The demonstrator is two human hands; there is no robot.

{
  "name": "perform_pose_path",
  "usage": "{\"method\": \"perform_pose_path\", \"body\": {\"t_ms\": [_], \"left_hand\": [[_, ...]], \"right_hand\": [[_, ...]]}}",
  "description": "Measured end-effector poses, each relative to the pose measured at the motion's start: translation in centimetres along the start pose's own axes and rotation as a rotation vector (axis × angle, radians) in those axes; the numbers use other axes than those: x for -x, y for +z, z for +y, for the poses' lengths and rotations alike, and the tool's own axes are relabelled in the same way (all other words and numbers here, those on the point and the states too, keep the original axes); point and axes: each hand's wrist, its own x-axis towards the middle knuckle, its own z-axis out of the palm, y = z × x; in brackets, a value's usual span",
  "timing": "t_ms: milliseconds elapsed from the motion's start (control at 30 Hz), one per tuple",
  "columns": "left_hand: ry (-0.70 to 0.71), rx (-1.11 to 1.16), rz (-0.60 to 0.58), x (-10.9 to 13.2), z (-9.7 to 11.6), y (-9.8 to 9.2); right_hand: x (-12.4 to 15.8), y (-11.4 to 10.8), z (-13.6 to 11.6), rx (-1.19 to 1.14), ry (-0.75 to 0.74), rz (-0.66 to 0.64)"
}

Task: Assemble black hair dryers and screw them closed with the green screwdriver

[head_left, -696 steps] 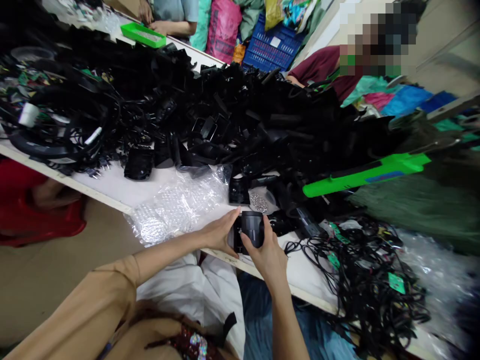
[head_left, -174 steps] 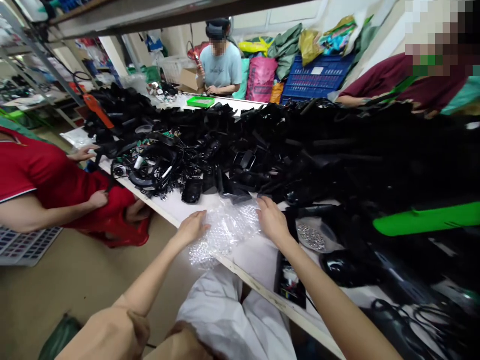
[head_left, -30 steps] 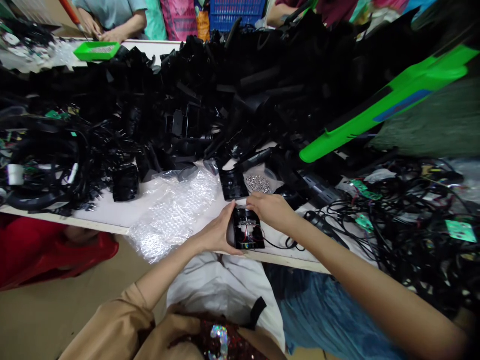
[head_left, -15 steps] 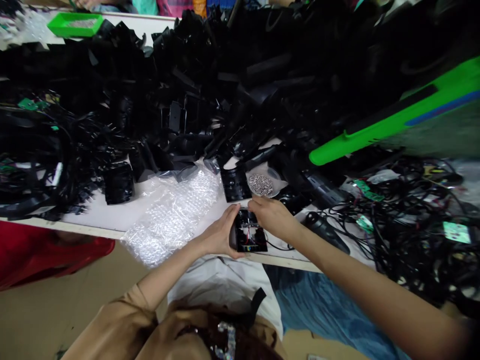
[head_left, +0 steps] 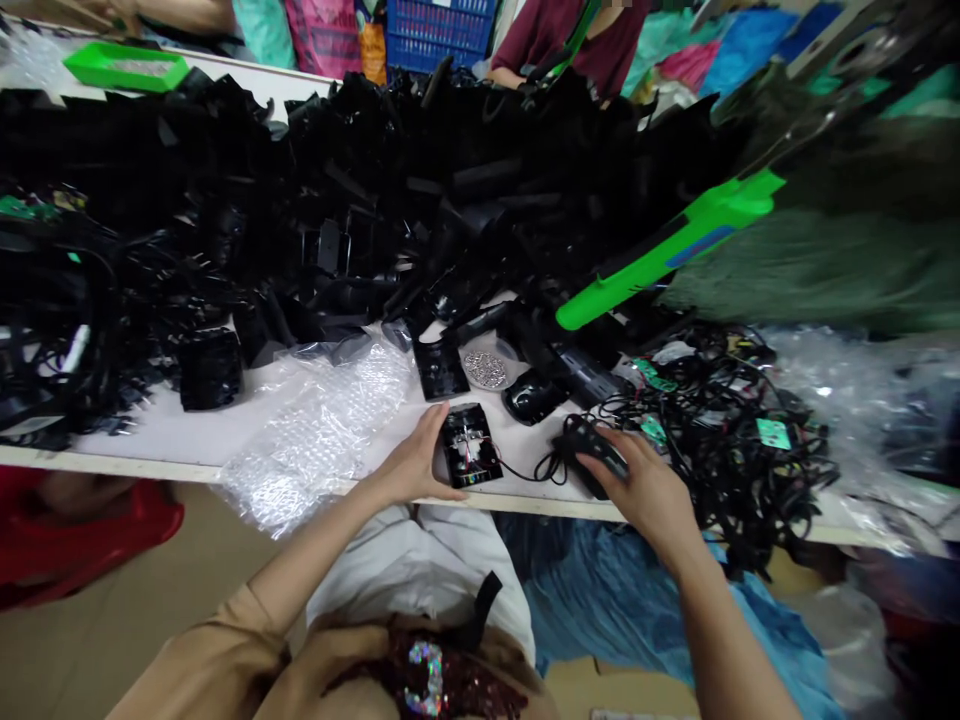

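Note:
An open black plastic housing [head_left: 472,445] with red wires and a small circuit inside lies near the table's front edge. My left hand [head_left: 416,462] holds it from the left side, thumb at the near edge and fingers at the far edge. To the right, my right hand [head_left: 652,495] is closed on a black oblong plastic part [head_left: 592,455]. A black cable runs from the housing toward that part. Behind the housing are a black cover piece [head_left: 440,368], a shallow dish of small screws [head_left: 486,369] and a rounded black shell [head_left: 534,397].
Heaped black plastic parts [head_left: 390,160] fill the back of the table. A green electric screwdriver [head_left: 660,255] hangs over the right side. Tangled cables with circuit boards [head_left: 697,430] lie right, bubble wrap [head_left: 322,430] left. A green tray [head_left: 124,68] and another person's sleeve [head_left: 532,40] appear beyond.
My right hand has left the top of the housing and moved right onto the black oblong part. My left hand stays at the housing. The camera view has shifted.

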Motion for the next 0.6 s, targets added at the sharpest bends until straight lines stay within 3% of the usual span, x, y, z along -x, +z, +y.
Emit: {"method": "perform_pose_path", "body": {"t_ms": [167,367,600], "left_hand": [[0.004,-0.035,0.015,-0.1,0.4,-0.1],[-0.007,-0.059,0.043,-0.1,0.6,0.1],[-0.033,-0.084,0.044,0.1,0.8,0.1]], "right_hand": [[3.6,2.5,3.7,-0.032,-0.028,-0.020],[2.8,4.2,4.5,-0.046,-0.018,0.004],[2.4,3.4,4.7,0.069,-0.040,-0.019]]}}
